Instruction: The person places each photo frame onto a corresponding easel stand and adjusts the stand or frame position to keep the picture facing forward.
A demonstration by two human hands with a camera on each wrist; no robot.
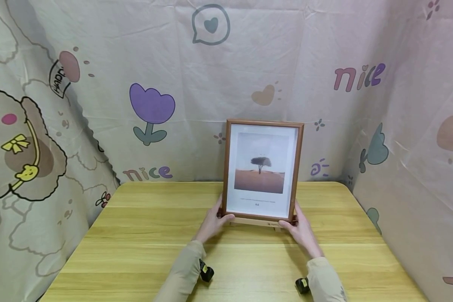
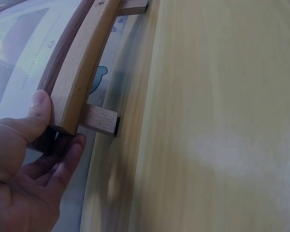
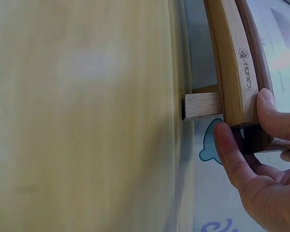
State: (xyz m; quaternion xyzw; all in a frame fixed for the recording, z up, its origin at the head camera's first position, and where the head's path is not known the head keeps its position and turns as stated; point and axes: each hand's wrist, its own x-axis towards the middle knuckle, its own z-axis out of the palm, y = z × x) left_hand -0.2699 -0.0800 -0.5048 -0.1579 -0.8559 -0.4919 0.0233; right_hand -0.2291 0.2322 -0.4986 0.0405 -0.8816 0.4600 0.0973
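Observation:
A brown wooden picture frame holding a print of a lone tree stands upright, leaning slightly back, on a light wooden easel. My left hand grips the lower left corner, thumb on the front and fingers behind. At the lower right corner, my right hand holds the frame the same way. In the left wrist view, the fingertips reach the end of the easel's ledge. The right wrist view shows lettering on that ledge and a short easel foot sticking out. The easel's back is hidden.
The wood-grain table spreads around the easel on all sides. Behind it hangs a printed cloth, with further cloth along the left and right sides. A small black device sits at the left wrist, another at the right.

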